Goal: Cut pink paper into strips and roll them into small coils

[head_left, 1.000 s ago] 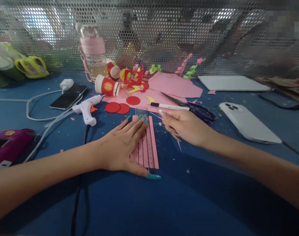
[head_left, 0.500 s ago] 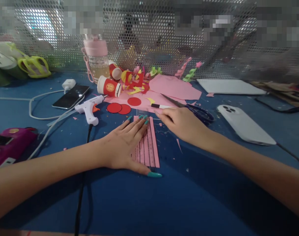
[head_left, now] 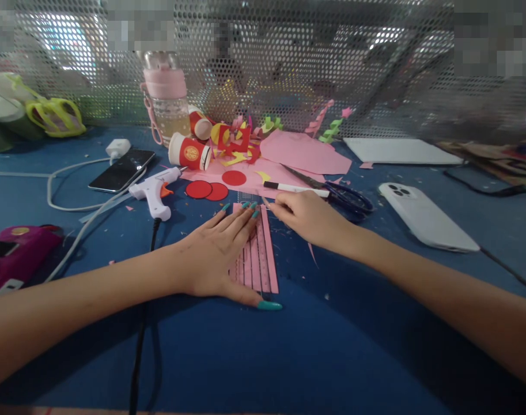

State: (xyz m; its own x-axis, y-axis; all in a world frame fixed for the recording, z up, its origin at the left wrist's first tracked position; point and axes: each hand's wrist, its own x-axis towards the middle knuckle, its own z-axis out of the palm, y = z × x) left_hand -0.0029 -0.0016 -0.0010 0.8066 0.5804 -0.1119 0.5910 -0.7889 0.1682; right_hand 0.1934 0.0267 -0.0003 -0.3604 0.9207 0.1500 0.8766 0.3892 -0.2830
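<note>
My left hand point(head_left: 217, 248) lies flat with fingers stretched, pressing a clear ruler point(head_left: 263, 262) onto pink paper point(head_left: 271, 276) marked with dark lengthwise lines. The ruler's far end sticks out past the fingertips. My right hand point(head_left: 308, 216) is closed in a pinch just right of the paper's far end. A thin, pale tip shows at its fingers, too small to name. Right behind this hand lie a black-and-white marker point(head_left: 295, 188) and scissors point(head_left: 347, 199) with dark blue handles.
A white glue gun point(head_left: 154, 193), red paper circles point(head_left: 199, 189) and a paper cup point(head_left: 189, 151) lie left of centre. Behind are a bottle point(head_left: 165, 106) and pink sheets point(head_left: 303, 153). Phones lie left point(head_left: 122, 170) and right point(head_left: 427, 216). A perforated metal panel point(head_left: 263, 75) stands at the back.
My right hand has moved slightly left, closer to the far end of the lined paper, and more of the marker shows. The left hand stays pressed on the ruler.
</note>
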